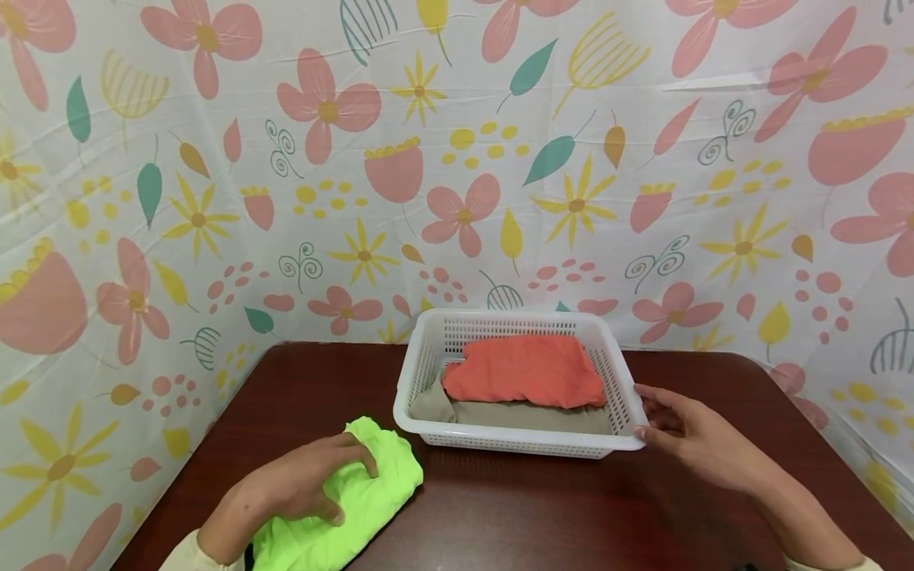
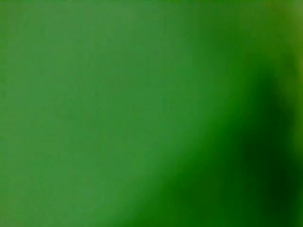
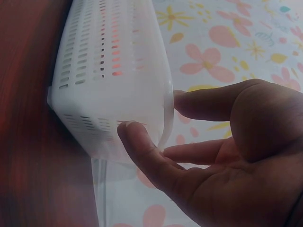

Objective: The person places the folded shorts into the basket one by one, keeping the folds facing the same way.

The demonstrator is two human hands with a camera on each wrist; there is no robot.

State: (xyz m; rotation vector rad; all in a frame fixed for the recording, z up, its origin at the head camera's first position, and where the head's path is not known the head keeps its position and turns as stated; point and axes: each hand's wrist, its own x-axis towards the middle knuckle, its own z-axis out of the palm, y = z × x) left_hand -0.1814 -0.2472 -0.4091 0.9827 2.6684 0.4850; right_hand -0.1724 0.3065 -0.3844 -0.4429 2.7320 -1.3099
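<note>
My left hand rests on a bright lime-green cloth at the table's left front, thumb and index finger spread apart over it. Blurred green fills the left wrist view. The right hand holds the near right corner of a white plastic basket, its thumb and fingers at the rim. In the right wrist view, fingers touch the perforated basket wall. Inside the basket, a folded coral-red cloth lies on a grey-beige cloth.
The dark reddish-brown table has rounded back corners. Right behind it hangs a white curtain with flowers and leaves printed on it. The basket stands near the back edge.
</note>
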